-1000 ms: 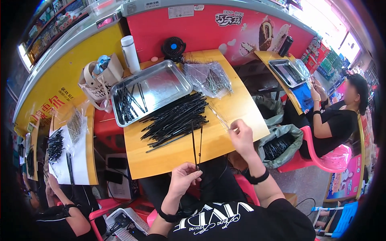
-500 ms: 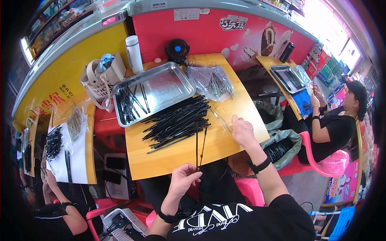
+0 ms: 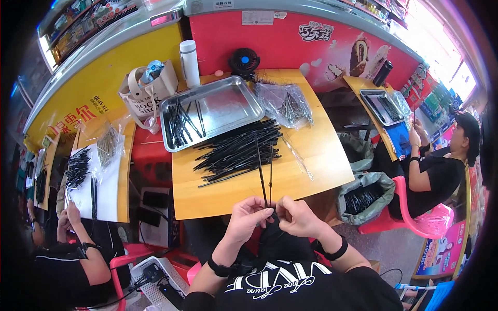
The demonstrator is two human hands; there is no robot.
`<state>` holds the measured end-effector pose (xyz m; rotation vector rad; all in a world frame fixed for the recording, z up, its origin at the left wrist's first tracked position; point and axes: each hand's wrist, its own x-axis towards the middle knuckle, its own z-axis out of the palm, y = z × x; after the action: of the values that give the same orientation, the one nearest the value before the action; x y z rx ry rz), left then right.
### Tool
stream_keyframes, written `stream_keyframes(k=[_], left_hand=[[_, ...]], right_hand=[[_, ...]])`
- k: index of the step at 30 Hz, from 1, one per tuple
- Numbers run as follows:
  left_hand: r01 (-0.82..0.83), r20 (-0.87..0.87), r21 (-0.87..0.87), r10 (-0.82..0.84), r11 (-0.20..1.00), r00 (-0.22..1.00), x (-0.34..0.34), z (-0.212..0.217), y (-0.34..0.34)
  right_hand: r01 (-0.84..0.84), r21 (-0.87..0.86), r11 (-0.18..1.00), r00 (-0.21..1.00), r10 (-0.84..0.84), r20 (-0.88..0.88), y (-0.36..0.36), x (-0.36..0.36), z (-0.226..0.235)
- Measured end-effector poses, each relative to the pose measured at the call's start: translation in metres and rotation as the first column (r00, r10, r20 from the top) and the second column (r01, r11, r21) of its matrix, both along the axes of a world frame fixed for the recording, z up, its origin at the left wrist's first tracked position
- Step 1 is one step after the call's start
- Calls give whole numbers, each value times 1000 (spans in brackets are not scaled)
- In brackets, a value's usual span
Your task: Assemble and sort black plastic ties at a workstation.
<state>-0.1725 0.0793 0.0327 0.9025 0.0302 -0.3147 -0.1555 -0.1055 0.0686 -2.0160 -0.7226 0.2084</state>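
Your left hand [image 3: 248, 215] and right hand [image 3: 296, 216] are closed, meeting at the counter [image 3: 311, 155] edge, each pinching the lower ends of two upright black sticks [image 3: 264, 171].

White bottle [image 3: 189, 62], black fan [image 3: 244, 58], paper bag [image 3: 148, 88], and grey sack [image 3: 363, 199] beside pink chair [image 3: 423, 220].

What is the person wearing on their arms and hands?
Both hands are bare, no gloves. The left hand has a black band around its wrist, and the right hand has a black wristband too. The forearms are uncovered; the black top with white lettering has short sleeves.
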Motion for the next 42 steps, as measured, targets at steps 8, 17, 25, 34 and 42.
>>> stream_keyframes(k=[8, 17, 25, 34, 42], left_hand=[[-90, 23, 62, 89, 994, 996, -2, -15, 5], [-81, 38, 173, 76, 981, 996, -7, -7, 16], [-42, -37, 123, 47, 991, 998, -15, -8, 14], [-50, 18, 109, 48, 993, 999, -14, -5, 16], [-41, 17, 27, 41, 999, 999, -14, -7, 17]], right_hand=[[175, 226, 958, 926, -83, -367, 19, -16, -20], [526, 271, 806, 841, -444, -309, 11, 11, -28], [618, 601, 507, 705, -17, -709, 39, 36, -37], [683, 504, 529, 517, 137, -845, 46, 21, -42], [696, 523, 492, 487, 213, -847, 49, 20, -40]])
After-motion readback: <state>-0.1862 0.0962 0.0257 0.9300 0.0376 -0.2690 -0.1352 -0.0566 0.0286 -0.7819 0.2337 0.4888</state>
